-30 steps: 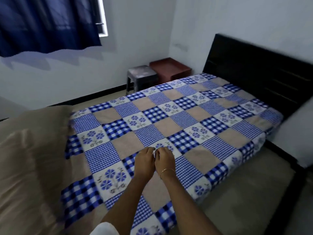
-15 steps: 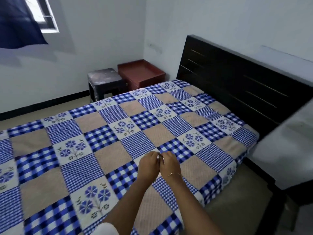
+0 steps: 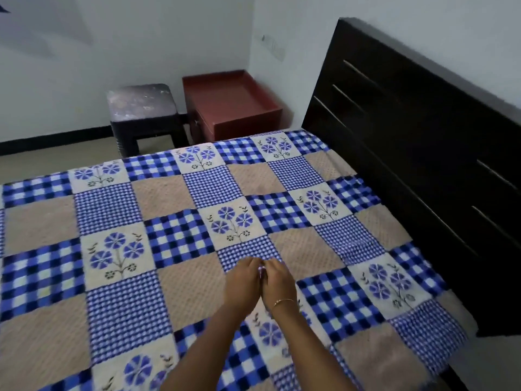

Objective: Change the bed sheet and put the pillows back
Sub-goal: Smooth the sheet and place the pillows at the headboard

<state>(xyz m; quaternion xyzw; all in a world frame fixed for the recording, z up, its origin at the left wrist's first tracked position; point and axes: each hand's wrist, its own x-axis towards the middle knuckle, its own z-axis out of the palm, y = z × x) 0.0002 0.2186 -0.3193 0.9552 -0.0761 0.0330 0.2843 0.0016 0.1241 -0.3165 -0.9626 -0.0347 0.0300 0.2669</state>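
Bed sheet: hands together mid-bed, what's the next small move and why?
Probably draw the left hand and right hand apart to smooth the bed sheet. Both touch at its centre, ripples show toward the headboard, and no pillows are in view yet.

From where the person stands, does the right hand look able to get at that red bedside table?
Probably not. The right hand is held against the left hand over the near part of the bed sheet, and the red bedside table stands beyond the bed's far edge.

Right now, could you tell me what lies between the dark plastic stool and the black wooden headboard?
The red wooden bedside cabinet, in the head view.
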